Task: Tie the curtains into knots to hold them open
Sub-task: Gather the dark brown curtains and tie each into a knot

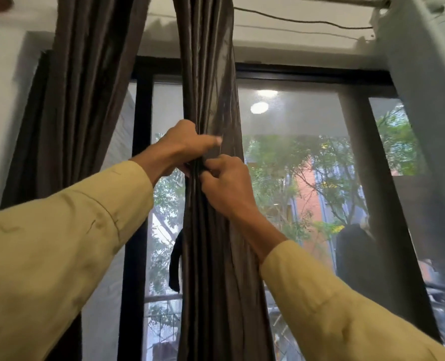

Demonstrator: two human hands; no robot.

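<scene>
A dark brown curtain hangs gathered into a narrow bunch in the middle of the window. My left hand grips the bunch from the left at mid height, thumb laid across the folds. Just below it, my right hand pinches a thin dark tie strap against the front of the bunch. A loose end of that strap dangles on the left side of the curtain. A second brown curtain hangs loose at the left by the wall.
A black-framed window fills the background, with trees and buildings outside. A white box-like unit juts in at the top right. A thin black cable runs along the ceiling.
</scene>
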